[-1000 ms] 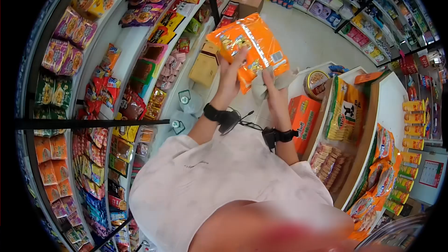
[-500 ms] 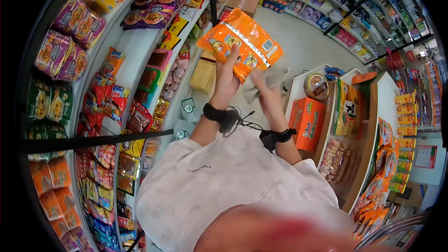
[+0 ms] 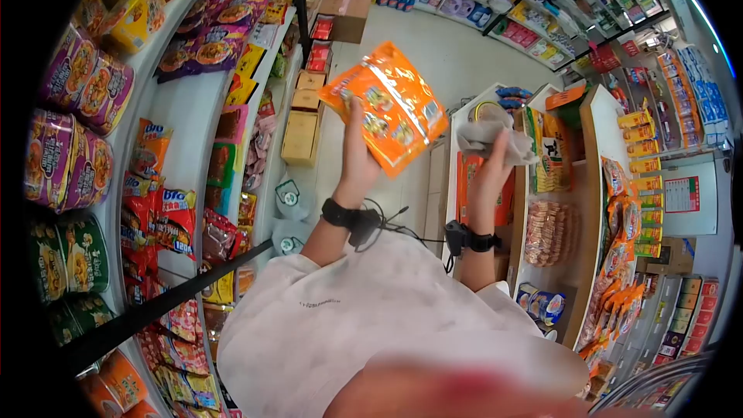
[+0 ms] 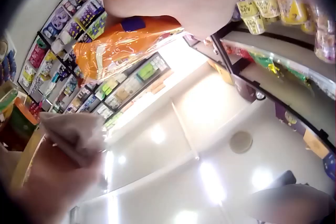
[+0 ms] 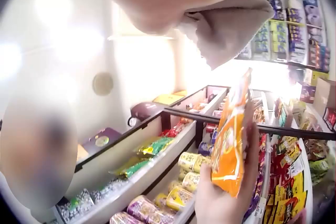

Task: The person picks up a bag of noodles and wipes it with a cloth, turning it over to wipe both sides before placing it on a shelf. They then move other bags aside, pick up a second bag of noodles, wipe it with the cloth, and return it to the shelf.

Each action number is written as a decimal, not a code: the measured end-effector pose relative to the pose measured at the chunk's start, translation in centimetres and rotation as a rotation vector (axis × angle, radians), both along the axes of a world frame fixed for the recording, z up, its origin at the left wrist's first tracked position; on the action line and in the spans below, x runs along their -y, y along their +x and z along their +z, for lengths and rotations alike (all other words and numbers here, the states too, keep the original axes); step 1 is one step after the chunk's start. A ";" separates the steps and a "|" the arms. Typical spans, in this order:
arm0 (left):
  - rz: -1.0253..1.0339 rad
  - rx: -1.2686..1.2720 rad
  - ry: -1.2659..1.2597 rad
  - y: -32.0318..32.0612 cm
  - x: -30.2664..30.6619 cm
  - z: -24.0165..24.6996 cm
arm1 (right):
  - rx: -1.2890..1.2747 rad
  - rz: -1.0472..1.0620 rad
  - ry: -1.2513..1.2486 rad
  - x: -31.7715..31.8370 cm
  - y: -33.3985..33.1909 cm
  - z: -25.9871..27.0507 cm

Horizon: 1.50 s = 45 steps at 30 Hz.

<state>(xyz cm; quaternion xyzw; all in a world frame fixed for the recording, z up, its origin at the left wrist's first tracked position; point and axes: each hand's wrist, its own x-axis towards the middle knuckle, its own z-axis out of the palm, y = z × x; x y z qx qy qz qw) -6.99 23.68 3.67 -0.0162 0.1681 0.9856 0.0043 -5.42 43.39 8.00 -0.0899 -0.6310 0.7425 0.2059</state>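
My left hand (image 3: 359, 156) holds an orange printed plastic snack packet (image 3: 393, 112) by its near left edge, thumb over the printed face. The packet is tilted, with a white band and a barcode patch turned up to the head view. In the left wrist view, the glossy packet (image 4: 123, 50) juts out from under that hand. A crumpled grey cloth (image 3: 520, 145) is gripped in my right hand (image 3: 486, 186), apart from the packet and over the low shelf unit at the right. The right wrist view shows the cloth (image 5: 233, 29) hanging from the fingers.
Shelves of noodle packs (image 3: 81, 147) and snack bags (image 3: 174, 217) line the left side. At the right stands a low white unit (image 3: 596, 131) with an orange box (image 3: 499, 205) and packaged biscuits (image 3: 551, 232). Cardboard boxes (image 3: 344, 11) sit on the floor ahead.
My right hand has drawn the grey cloth off the packet and moved right with it. The left hand keeps its hold on the packet. The head view has shifted toward the right.
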 end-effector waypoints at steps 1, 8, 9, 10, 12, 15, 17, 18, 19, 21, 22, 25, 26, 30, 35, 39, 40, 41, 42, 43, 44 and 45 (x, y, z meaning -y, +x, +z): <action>-0.030 -0.013 -0.045 0.2 -0.6 0.1 | 0.025 0.070 0.186 0.6 -0.6 -0.1; -0.047 0.047 -0.151 0.5 -1.5 -0.3 | -0.487 0.400 1.240 7.9 -1.3 0.4; -0.085 0.073 -0.102 0.4 -0.6 -0.5 | -0.479 0.530 1.235 7.4 0.0 0.2; -0.014 0.022 -0.127 0.4 -0.3 0.5 | -0.467 0.660 1.231 6.8 0.8 0.0; 0.010 -0.029 -0.152 0.6 -0.3 2.6 | -0.434 0.533 1.279 5.8 0.0 -0.4; -0.063 -0.047 -0.126 0.7 -1.0 2.2 | -0.374 0.204 0.986 4.5 -1.4 0.0; -0.114 -0.061 -0.178 1.2 -1.6 2.4 | -0.326 0.097 0.499 3.1 -3.0 -0.7; -0.107 -0.077 -0.203 1.2 -1.8 2.2 | -0.224 0.132 0.463 2.2 -2.5 -1.1; -0.103 -0.077 -0.198 1.3 -1.8 2.2 | -0.130 0.170 0.429 1.3 -2.2 -1.2; -0.072 -0.086 -0.187 1.2 -1.5 2.4 | -0.001 0.266 0.384 0.5 -1.5 -1.3; -0.087 -0.061 -0.076 1.4 -1.1 2.7 | 0.042 0.323 0.370 0.5 -0.4 -1.5; -0.059 -0.091 -0.329 1.8 -0.5 2.3 | 0.071 0.351 0.372 0.3 0.8 -3.5; -0.052 -0.085 -0.372 2.1 -0.5 2.8 | 0.073 0.327 0.376 -0.1 1.1 -4.2; -0.092 -0.108 -0.303 2.4 -1.2 2.7 | 0.079 0.340 0.290 -1.9 2.3 -1.8; -0.182 -0.167 -0.487 2.8 -1.3 3.0 | 0.134 0.102 0.179 -0.6 3.1 0.6; -0.367 -0.217 -0.715 2.5 -0.4 2.6 | 0.119 0.128 0.062 0.2 2.2 0.2; -0.417 -0.238 -0.720 2.6 -0.4 2.7 | 0.107 0.124 -0.022 0.5 2.2 1.5; -0.466 -0.255 -0.724 2.9 -0.5 2.9 | 0.097 0.123 -0.104 0.8 2.3 2.6; -0.480 -0.183 -0.643 3.4 -0.7 3.3 | 0.085 0.130 -0.084 0.6 2.2 3.3; -0.475 -0.185 -0.689 3.9 -0.9 3.1 | 0.060 0.120 -0.035 0.0 2.5 3.0; -0.452 -0.207 -0.741 3.8 -0.9 2.9 | 0.008 0.117 0.016 -0.5 2.4 2.6; -0.410 -0.246 -0.796 2.9 -0.9 3.4 | -0.066 0.121 0.069 -0.6 1.3 3.1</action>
